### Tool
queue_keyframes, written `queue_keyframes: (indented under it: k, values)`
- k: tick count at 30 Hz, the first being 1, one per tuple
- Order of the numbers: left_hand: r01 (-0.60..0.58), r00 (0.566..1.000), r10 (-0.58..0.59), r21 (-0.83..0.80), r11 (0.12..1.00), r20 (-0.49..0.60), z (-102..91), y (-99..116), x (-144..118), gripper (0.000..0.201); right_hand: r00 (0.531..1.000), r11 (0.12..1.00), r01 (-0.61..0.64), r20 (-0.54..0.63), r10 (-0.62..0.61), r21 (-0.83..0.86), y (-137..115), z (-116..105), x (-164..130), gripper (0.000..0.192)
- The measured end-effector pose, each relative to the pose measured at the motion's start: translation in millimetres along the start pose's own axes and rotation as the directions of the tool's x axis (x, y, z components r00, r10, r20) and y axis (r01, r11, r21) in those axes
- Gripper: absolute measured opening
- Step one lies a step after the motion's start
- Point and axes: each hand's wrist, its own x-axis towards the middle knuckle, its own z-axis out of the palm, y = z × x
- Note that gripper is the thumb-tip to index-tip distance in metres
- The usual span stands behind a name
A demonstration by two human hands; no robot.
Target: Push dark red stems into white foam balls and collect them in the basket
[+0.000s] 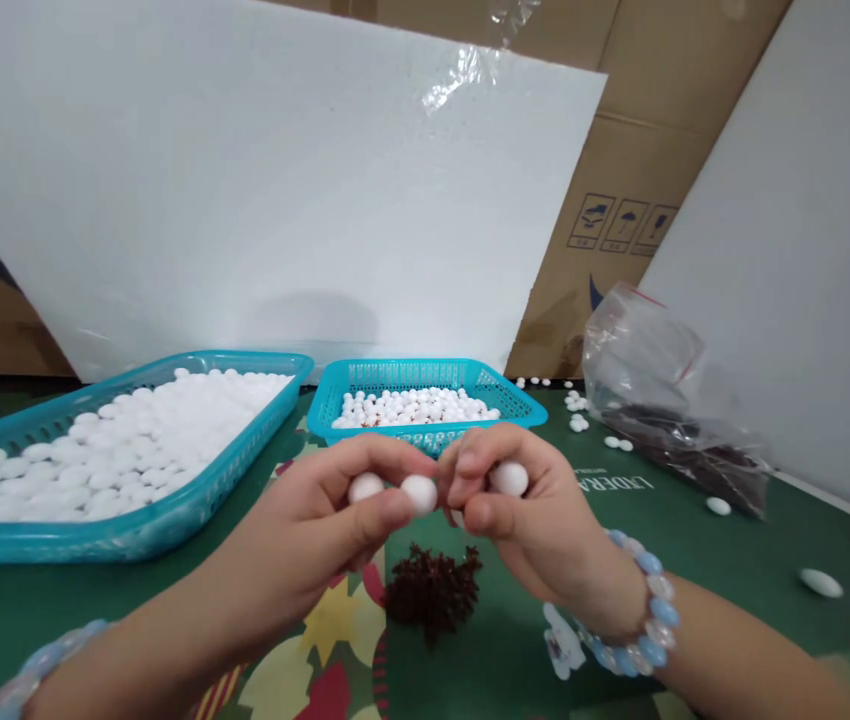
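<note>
My left hand (342, 500) pinches a small white ball (419, 494) between thumb and forefinger, and a second white ball (366, 487) shows tucked behind its thumb. Close beside it, fingertips nearly meeting, my right hand (530, 510) is closed around another white ball (508, 479). A bit of white shows under the right fingertips; whatever else they hold is hidden. Below both hands, a small pile of dark red-brown, spiky pieces (432, 592) lies on the green patterned mat (500, 650).
A large turquoise basket (192, 505) full of white balls stands at left. Behind my hands sits a smaller turquoise basket (425, 436) with white balls, some showing red-brown bits. A clear bag (680, 400) of dark pieces lies at right, near scattered white balls (718, 506). A white board (305, 180) leans behind.
</note>
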Motion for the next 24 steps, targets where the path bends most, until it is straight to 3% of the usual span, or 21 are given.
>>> queue_keyframes:
  k: [9,13,24]
  values:
    - [0.012,1.0,-0.013,-0.203,0.979,-0.002,12.0,-1.9,-4.3,0.01,0.999,0.999,0.042,-0.016,-0.042,-0.004,-0.2,2.1,-2.2,0.014]
    - [0.013,0.999,-0.006,-0.2,0.98,0.036,12.7,-0.5,-5.5,0.012,0.998,0.998,0.053,-0.023,-0.053,0.019,-2.2,4.1,-2.0,0.014]
    - [0.017,1.0,-0.019,-0.19,0.982,-0.007,15.4,-5.5,-7.4,0.017,0.998,0.999,0.046,0.039,-0.046,0.004,-0.9,2.3,-5.6,0.013]
